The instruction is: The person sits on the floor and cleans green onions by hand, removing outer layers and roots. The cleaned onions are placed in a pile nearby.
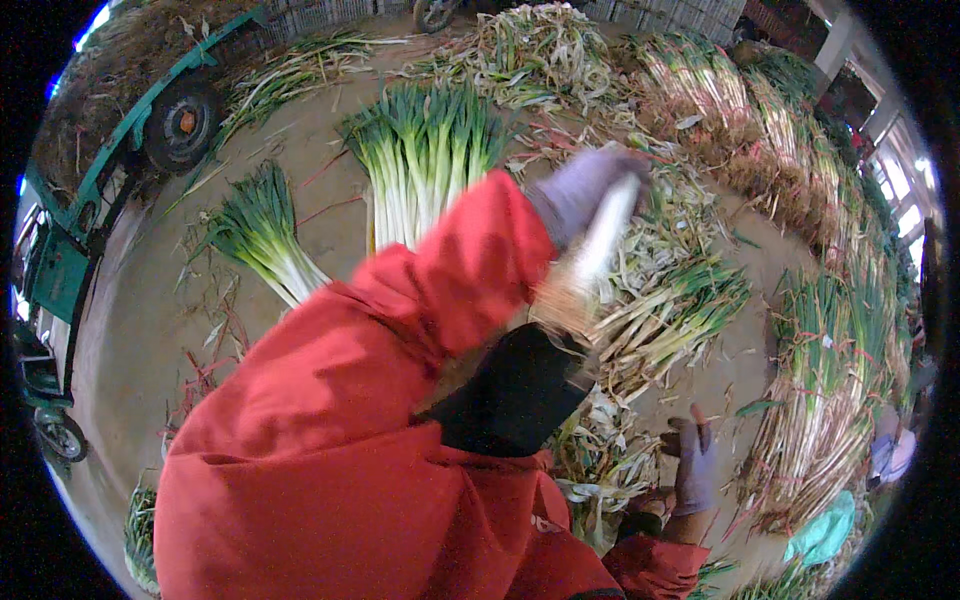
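My left hand (589,187), in a purple glove, is raised at the upper middle and closed around white green-onion stalks (609,229). Motion blurs the stalks, and their brown roots (562,300) point down towards me. My right hand (694,465), also gloved, is low at the right with its fingers apart, above the floor; nothing shows in it. A heap of untrimmed green onions (664,319) lies between the two hands. Beyond my red sleeve, cleaned green onions (427,157) lie side by side, their lower ends partly hidden. A smaller cleaned bunch (262,225) lies to their left.
Stripped leaves (540,52) are piled at the back and along the floor beside me. Tied onion bundles (817,390) line the right side, near a teal plastic bag (821,529). On the left stands a green cart (124,127) with a rubber wheel (182,126).
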Demonstrator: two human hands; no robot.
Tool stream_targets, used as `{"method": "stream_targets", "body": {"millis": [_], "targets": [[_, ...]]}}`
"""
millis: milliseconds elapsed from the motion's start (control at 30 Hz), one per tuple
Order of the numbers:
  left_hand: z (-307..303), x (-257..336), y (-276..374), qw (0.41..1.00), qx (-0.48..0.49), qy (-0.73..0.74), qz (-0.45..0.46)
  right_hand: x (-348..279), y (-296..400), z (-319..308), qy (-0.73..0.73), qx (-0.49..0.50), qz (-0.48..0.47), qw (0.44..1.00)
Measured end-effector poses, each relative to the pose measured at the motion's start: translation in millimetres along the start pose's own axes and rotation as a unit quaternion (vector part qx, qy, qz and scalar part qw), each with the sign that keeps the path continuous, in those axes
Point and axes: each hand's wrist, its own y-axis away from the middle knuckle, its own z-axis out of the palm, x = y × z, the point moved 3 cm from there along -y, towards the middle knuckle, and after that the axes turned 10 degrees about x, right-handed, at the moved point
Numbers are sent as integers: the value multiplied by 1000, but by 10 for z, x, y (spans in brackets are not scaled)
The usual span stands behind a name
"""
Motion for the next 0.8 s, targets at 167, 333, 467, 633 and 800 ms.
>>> {"method": "stream_targets", "body": {"millis": [167, 333, 467, 633, 800], "targets": [[-875, 954, 150, 983, 55, -103, 145, 640, 237, 62, -41, -25, 241, 969], [-1803, 1220, -189, 751, 160, -420, 485, 924, 190, 145, -118, 0, 290, 950], [-2894, 654, -632, 599, 323, -600, 420, 1364, 111, 70, -66, -15, 314, 947], [-5296, -1119, -721, 455, 313, -832, 46, 1415, 14, 170, -32, -59, 282, 957], [-3917, -739, -247, 716, 552, -425, 51, 1362, 155, 187, -20, -36, 319, 947]]}}
